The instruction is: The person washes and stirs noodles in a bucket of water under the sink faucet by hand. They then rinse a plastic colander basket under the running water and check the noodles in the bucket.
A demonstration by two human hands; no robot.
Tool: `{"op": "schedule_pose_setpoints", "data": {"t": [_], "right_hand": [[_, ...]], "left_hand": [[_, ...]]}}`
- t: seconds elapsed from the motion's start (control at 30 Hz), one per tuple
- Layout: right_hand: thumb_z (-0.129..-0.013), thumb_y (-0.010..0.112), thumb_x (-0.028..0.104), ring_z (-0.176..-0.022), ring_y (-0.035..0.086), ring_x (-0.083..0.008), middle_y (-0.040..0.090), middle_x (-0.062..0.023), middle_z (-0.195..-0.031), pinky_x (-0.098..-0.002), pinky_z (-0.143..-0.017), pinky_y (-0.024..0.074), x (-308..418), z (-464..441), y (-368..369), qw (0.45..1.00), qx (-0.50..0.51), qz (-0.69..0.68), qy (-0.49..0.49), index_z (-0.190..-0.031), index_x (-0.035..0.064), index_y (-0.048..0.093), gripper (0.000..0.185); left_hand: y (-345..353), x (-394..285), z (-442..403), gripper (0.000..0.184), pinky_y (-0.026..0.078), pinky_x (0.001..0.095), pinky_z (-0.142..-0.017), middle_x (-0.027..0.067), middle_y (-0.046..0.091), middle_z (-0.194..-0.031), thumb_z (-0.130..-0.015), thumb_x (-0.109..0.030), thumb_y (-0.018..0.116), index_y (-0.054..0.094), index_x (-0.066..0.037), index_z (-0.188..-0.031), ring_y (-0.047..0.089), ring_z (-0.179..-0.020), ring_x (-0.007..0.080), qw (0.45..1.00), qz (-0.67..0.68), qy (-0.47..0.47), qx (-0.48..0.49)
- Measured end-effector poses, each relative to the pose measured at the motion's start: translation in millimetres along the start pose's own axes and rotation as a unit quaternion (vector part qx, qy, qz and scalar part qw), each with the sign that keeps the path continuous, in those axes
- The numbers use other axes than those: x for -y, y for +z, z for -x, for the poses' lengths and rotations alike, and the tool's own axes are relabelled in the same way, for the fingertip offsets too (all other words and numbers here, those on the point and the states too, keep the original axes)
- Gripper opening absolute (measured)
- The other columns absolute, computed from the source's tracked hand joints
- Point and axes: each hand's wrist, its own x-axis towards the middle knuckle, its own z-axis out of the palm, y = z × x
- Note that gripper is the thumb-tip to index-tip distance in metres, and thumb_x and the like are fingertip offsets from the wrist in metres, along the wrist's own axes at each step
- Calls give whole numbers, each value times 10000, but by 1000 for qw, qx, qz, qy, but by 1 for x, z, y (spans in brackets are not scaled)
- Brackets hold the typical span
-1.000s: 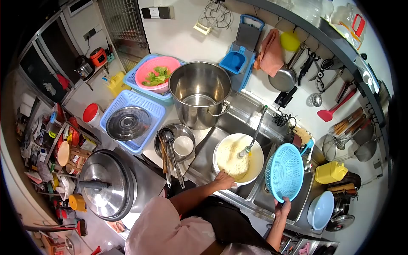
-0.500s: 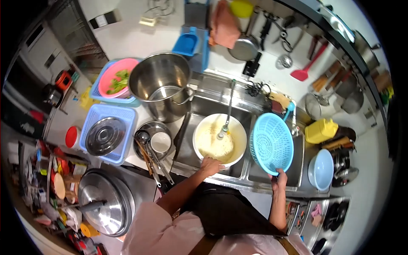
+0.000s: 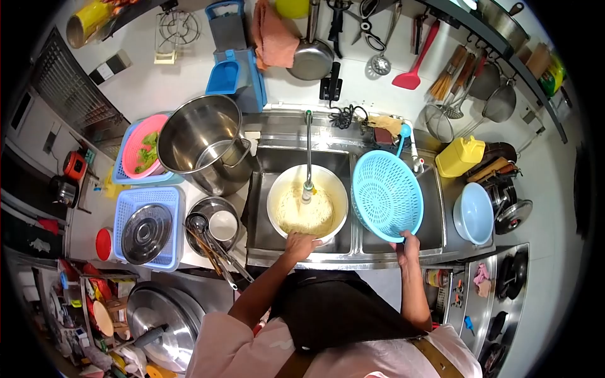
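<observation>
Okay, so judging by how it's all set up, you're at a rinsing step: the white bowl (image 3: 341, 200) of what's probably rice (image 3: 301, 213) sits under the faucet (image 3: 309, 148) in the left sink compartment (image 3: 258, 208), center of the frame. Can't tell if water's actually running. Your left hand (image 3: 301, 246) is at the bowl's near rim, fingers close together, but whether they're gripping or just resting isn't clear. Your right hand (image 3: 408, 249), right of center, has the light-blue colander (image 3: 386, 195) pinched at its near rim, tilted over the right sink compartment (image 3: 433, 217). Imo a pour from here would call for leveling that colander and a firmer hold on the bowl, since a one-edge pinch could let it tip once loaded.
</observation>
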Motion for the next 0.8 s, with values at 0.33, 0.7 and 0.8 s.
{"op": "schedule_pose_setpoints", "data": {"t": [0.33, 0.7, 0.8], "right_hand": [[-831, 572, 47, -821, 682, -244, 644, -146, -1065, -368, -599, 625, -1, 2, 4, 1000, -15, -3, -10, -1193, -48, 535, 376], [-823, 591, 61, -847, 688, -246, 645, -141, -1071, -365, -610, 636, 4, 10, 11, 1000, -18, 8, -14, -1207, -50, 528, 405], [-823, 591, 59, -861, 690, -250, 644, -141, -1077, -369, -616, 639, 0, 6, 9, 1000, -17, 9, -16, -1203, -51, 531, 400]], "left_hand": [[-2, -1, 2, 413, 372, 421, -929, 142, 741, -912, -992, -472, 516, 757, -146, -1071, 680, -907, 297, 999, -18, 29, -24], [3, 1, 2, 416, 359, 441, -946, 129, 748, -935, -986, -485, 527, 761, -144, -1033, 686, -924, 288, 999, -24, 29, -31], [3, 0, 1, 418, 358, 441, -944, 128, 748, -936, -987, -485, 525, 763, -145, -1037, 685, -922, 286, 999, -26, 29, -35]]}}
